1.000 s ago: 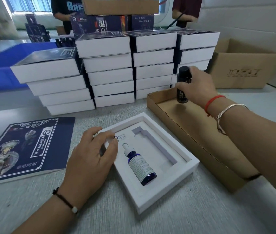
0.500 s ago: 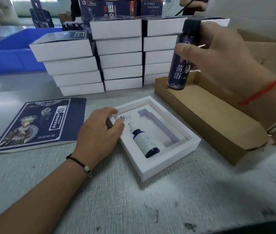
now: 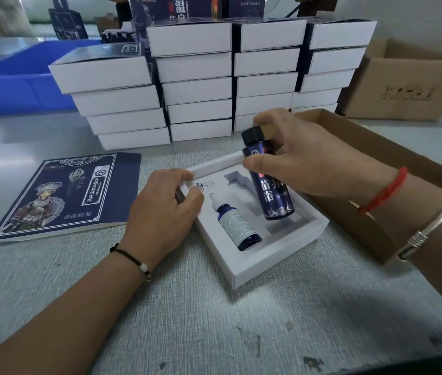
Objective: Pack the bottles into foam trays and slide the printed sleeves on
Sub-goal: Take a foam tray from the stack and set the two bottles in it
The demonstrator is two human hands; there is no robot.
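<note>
The dark bottle (image 3: pixel 267 175) with the black cap is in the right hand (image 3: pixel 306 161), thumb on its front and fingers wrapped behind, tilted with its base low over the empty long slot of the foam tray (image 3: pixel 276 255); judging by that angle, it is being lined up to drop in bottom end first. Beside that slot, nearer the left hand (image 3: pixel 160 212), the dropper bottle (image 3: pixel 234 224) already lies flat in its own recess, white tip pointing away from the person. The left hand rests on the tray's far-left corner with its fingers curled over the rim, most likely to keep the light tray from sliding while the other bottle is pressed home. Large pale characters run down the held bottle, of which 苗浴 can be read; a small printed mark sits in the tray just by the left fingertips, too blurred to read. Left of the left hand lies the flat printed sleeve (image 3: pixel 71 193), showing a figure in a headdress and the line 苗阿姐 along its lower edge, kept within reach for the next step. Beyond both hands stand stacks of finished boxes (image 3: pixel 195 85).
</note>
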